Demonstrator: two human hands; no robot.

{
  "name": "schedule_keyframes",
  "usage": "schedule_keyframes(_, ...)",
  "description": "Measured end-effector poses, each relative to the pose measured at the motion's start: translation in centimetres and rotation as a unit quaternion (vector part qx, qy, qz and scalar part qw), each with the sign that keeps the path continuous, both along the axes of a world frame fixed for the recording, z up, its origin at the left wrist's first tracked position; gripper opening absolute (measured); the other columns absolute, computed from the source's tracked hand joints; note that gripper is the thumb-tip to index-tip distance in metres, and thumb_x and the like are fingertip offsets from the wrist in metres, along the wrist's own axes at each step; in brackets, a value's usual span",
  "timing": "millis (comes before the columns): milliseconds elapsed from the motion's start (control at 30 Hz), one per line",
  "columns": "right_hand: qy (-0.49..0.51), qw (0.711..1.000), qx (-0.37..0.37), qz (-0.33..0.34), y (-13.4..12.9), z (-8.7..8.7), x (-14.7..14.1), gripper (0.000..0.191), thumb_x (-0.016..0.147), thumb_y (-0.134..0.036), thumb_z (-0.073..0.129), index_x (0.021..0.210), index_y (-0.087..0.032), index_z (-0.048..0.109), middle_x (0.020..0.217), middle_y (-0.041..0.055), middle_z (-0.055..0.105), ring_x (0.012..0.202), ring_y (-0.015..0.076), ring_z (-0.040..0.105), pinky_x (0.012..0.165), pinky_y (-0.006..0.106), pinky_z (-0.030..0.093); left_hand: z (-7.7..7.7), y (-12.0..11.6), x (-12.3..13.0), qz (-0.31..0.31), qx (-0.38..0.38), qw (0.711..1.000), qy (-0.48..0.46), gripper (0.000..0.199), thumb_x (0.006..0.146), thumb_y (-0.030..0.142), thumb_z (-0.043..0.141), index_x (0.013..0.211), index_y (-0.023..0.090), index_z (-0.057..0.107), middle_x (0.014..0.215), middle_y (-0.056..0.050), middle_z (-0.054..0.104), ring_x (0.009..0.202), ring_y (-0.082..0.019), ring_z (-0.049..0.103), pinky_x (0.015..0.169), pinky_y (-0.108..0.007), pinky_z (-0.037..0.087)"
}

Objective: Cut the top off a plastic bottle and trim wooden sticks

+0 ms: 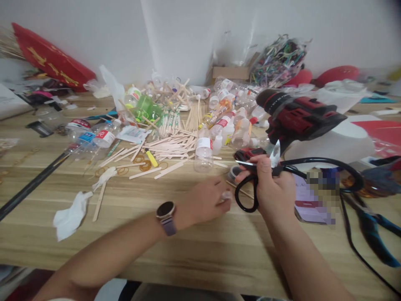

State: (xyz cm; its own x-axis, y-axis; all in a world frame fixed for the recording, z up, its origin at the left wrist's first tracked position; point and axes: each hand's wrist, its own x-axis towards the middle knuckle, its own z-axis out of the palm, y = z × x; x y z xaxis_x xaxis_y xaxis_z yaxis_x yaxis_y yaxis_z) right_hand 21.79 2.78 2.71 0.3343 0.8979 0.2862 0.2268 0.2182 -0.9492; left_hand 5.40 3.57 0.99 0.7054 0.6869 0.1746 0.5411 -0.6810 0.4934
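Note:
My right hand (277, 188) is closed around a pair of black-handled scissors (275, 155). The blades are parted, and one handle loop sticks out on each side of the hand. Just left of it, low over the wooden table, my left hand (202, 198) pinches a small whitish translucent piece (226, 195), too blurred to name exactly. A watch (166, 211) is on the left wrist. Beyond the fingers, a round grey roll (234, 173) and a thin wooden stick (241, 190) lie partly hidden by the scissors and the right hand.
A red and black cordless drill (300, 117) stands behind my right hand. Farther back are clear plastic bottles (203, 154) and a heap of wooden craft sticks (172, 144). A phone (308, 200) and blue-handled pliers (372, 234) lie right; crumpled tissue (72, 213) lies left.

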Motion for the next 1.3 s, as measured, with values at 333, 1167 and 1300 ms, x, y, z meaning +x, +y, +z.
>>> schedule_keyframes(333,-0.060,0.997,-0.039,0.039,-0.1,-0.6,-1.1,0.049,0.089,-0.070,0.048,0.088,-0.023,0.060,0.057,0.0023,0.069,0.058,0.0222,0.064,0.063,0.034,0.051,1.1,-1.3,-7.6,0.055,-0.143,0.970,0.189,0.037,0.097,0.032,0.045,0.130,0.019,0.055,0.104,-0.010,0.075,0.095,-0.028,0.070,0.074,-0.035,0.048)
schedule_keyframes(1167,-0.076,0.921,-0.191,0.330,-0.4,-1.0,-2.8,0.040,0.091,-0.056,0.055,0.087,-0.018,0.065,0.068,0.0029,0.067,0.066,0.0181,0.064,0.060,0.027,0.048,-3.6,0.6,-12.8,-0.012,-0.075,0.997,-0.002,0.040,0.080,0.050,0.072,0.105,0.020,0.072,0.101,-0.008,0.063,0.090,-0.021,0.061,0.078,-0.031,0.048)
schedule_keyframes(1300,-0.283,0.873,-0.142,0.371,-0.2,-0.3,-3.6,0.026,0.093,-0.037,0.055,0.075,-0.019,0.060,0.070,0.0039,0.068,0.063,0.0195,0.066,0.056,0.028,0.045,-4.3,0.1,-12.1,0.000,-0.040,0.999,-0.021,0.046,0.079,0.058,0.070,0.106,0.021,0.072,0.095,-0.007,0.064,0.088,-0.022,0.059,0.078,-0.033,0.046)
